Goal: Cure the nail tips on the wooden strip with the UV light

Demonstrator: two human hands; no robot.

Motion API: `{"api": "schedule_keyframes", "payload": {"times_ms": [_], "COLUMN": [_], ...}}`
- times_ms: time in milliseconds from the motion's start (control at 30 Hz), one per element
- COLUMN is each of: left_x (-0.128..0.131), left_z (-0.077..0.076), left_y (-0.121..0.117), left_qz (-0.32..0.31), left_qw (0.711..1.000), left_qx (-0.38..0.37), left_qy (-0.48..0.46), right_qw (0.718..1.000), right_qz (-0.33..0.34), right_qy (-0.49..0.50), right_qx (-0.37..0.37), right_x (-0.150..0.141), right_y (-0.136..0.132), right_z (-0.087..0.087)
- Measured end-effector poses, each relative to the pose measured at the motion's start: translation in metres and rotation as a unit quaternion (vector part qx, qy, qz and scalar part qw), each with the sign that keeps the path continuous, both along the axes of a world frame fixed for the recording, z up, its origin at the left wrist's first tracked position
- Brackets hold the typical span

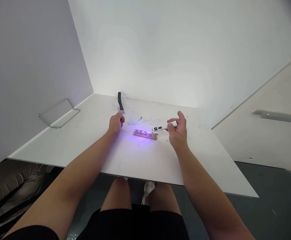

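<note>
A slim white pen-shaped UV lamp (163,127) is gripped in my right hand (178,131), index finger raised. Its tip is over a narrow wooden strip (145,136) that bears a row of several small round metallic pieces. Violet light falls on the strip and on the tabletop around it. To the left of the strip my left hand (116,122) rests on the table in a loose fist; the inside of the fist is hidden. A thin pale line (127,131) runs between that hand and the strip. Behind my left hand lies a white USB cable (133,120).
Against the back wall is a black curved object (120,100) beside something clear. A bent metal wire frame (59,113) stands at the left panel. Small dark specks dot the white table (133,160). On the right wall is a metal bar (282,117).
</note>
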State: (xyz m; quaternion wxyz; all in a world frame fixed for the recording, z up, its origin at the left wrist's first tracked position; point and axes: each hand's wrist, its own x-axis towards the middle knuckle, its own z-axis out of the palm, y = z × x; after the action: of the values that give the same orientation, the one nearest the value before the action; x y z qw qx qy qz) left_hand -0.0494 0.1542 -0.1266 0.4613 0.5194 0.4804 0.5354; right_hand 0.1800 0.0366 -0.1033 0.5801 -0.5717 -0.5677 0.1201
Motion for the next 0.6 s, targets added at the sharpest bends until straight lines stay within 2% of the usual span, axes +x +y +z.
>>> {"api": "schedule_keyframes", "payload": {"times_ms": [400, 600], "left_x": [-0.0041, -0.0025], "left_z": [-0.0061, -0.0061], "left_y": [0.0044, 0.0049], "left_qz": [-0.049, -0.060], "left_qw": [0.997, 0.996], "left_qx": [-0.021, -0.026], "left_qy": [-0.059, -0.057], "right_qw": [1.000, 1.000], "right_qz": [-0.022, -0.029], "right_qy": [-0.002, -0.003], "right_qx": [0.014, 0.011], "right_x": [0.0020, 0.0042], "right_y": [0.0016, 0.0025], "right_z": [0.0025, 0.0007]}}
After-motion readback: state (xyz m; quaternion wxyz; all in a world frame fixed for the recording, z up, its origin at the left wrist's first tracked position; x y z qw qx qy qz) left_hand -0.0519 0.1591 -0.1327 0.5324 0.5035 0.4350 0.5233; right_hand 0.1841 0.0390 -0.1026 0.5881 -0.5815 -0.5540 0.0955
